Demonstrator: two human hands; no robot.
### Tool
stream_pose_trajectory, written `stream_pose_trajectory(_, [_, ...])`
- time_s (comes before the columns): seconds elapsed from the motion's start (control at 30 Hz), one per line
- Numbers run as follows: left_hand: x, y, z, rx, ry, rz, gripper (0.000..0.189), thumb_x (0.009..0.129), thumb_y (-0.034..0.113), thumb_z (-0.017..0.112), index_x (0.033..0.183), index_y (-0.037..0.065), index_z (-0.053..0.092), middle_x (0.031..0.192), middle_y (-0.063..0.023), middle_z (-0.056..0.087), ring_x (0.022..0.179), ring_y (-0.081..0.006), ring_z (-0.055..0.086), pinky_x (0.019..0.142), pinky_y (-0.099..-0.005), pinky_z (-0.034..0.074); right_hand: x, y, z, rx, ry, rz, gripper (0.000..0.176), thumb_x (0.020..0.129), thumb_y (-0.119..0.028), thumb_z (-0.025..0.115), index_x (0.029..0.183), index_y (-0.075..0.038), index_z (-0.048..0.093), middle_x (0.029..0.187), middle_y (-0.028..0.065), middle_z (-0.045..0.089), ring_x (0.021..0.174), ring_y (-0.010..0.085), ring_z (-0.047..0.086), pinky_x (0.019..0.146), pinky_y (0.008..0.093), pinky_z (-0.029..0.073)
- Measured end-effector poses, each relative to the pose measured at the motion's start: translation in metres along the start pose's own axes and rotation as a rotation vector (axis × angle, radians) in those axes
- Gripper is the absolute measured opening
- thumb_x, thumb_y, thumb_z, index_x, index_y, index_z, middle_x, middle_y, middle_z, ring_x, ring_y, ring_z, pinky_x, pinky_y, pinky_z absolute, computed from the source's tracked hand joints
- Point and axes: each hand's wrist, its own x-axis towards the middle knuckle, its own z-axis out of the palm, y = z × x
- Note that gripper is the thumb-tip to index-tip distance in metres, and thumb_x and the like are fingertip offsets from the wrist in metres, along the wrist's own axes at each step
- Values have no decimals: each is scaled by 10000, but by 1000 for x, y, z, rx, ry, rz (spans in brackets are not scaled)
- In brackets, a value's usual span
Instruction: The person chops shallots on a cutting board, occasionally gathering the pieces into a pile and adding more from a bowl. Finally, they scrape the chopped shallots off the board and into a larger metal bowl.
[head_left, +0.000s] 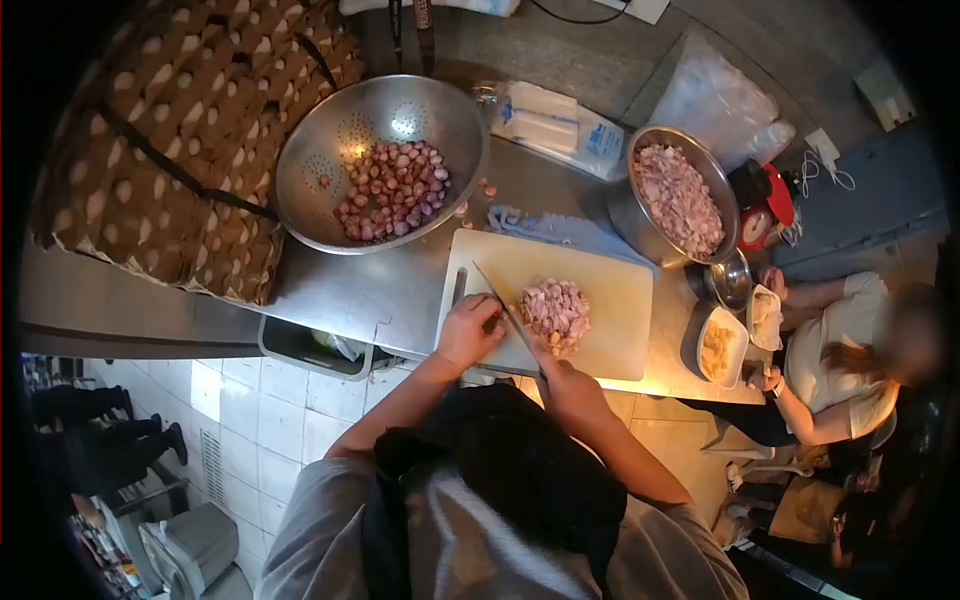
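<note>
A white cutting board (622,300) lies on the steel table. On it is a pile of chopped shallots (556,310). My right hand (568,388) is wrapped round the handle of a knife (508,312), whose blade points up and to the left, along the left side of the pile. Close to the blade, my left hand (472,330) rests at the board's left edge with its fingers curled together; whatever they hold is too small to name. Behind the board lies a blue cloth (560,230).
A steel colander (305,205) with whole shallots stands back left. At the back right is a steel bowl (640,232) of chopped shallots. A person (835,350) sits at the right by white containers (738,365). Below the table's left side is a dark bin (285,345).
</note>
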Motion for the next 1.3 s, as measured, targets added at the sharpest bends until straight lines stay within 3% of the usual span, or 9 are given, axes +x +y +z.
stream_pose_trajectory(0.07, [-1, 2, -5, 18, 2, 12, 213, 688, 78, 696, 874, 47, 598, 911, -110, 629, 872, -324, 608, 784, -404, 502, -10, -7, -8, -25, -115, 61, 584, 900, -174, 550, 1432, -87, 326, 907, 269, 616, 738, 429, 621, 663, 516, 496])
stream_pose_trajectory(0.27, [-1, 0, 5, -42, 51, 33, 230, 674, 74, 699, 881, 50, 602, 899, -113, 624, 876, -327, 609, 790, -407, 503, 27, 14, 44, 7, 59, 23, 580, 879, -118, 581, 1409, -74, 350, 973, 265, 613, 804, 419, 624, 699, 484, 499])
stream_pose_trajectory(0.37, [-3, -3, 4, -15, 13, 0, 246, 672, 71, 701, 896, 52, 603, 913, -117, 626, 897, -332, 609, 800, -406, 503, 20, 12, 27, 17, 89, -84, 555, 908, -165, 520, 1423, -78, 334, 872, 282, 605, 707, 433, 621, 627, 495, 501])
stream_pose_trajectory(0.47, [-3, -1, 1, -16, 11, 5, 256, 671, 73, 702, 906, 53, 603, 926, -120, 628, 911, -333, 608, 803, -406, 502, 3, -3, 5, -20, -51, 29, 559, 907, -157, 520, 1426, -80, 327, 883, 279, 606, 715, 430, 623, 628, 495, 502])
stream_pose_trajectory(0.57, [-4, -3, 3, -24, 13, 4, 262, 670, 76, 703, 910, 55, 600, 932, -120, 624, 920, -334, 605, 806, -406, 501, 17, 0, 30, -6, -70, 121, 610, 884, -126, 567, 1433, -84, 305, 976, 262, 614, 805, 423, 620, 687, 490, 497])
stream_pose_trajectory(0.67, [-3, -4, 4, -24, 25, 24, 255, 673, 76, 701, 905, 55, 597, 919, -121, 619, 912, -335, 603, 802, -407, 500, 39, 14, 46, 0, 64, -15, 611, 882, -137, 576, 1430, -87, 310, 938, 261, 618, 789, 426, 620, 685, 496, 494])
stream_pose_trajectory(0.87, [-2, -3, 1, -2, -1, 20, 250, 673, 74, 696, 899, 56, 590, 911, -121, 615, 892, -337, 605, 786, -413, 501, 13, -6, 14, 1, -107, 124, 583, 887, -119, 564, 1418, -74, 328, 982, 255, 613, 826, 422, 619, 712, 490, 496])
stream_pose_trajectory(1.07, [-1, -1, -1, -30, 26, 37, 258, 665, 67, 700, 896, 54, 586, 913, -121, 614, 888, -336, 605, 780, -408, 503, 42, 7, 39, 10, 77, -15, 584, 884, -122, 570, 1414, -65, 334, 1031, 267, 612, 859, 433, 620, 744, 483, 503])
stream_pose_trajectory(1.3, [-3, -5, 4, -30, 27, 18, 266, 654, 60, 706, 890, 54, 583, 911, -123, 614, 894, -334, 605, 783, -405, 503, 24, 4, 38, 68, 18, 44, 573, 879, -114, 572, 1402, -65, 344, 1003, 267, 611, 877, 420, 619, 736, 481, 503])
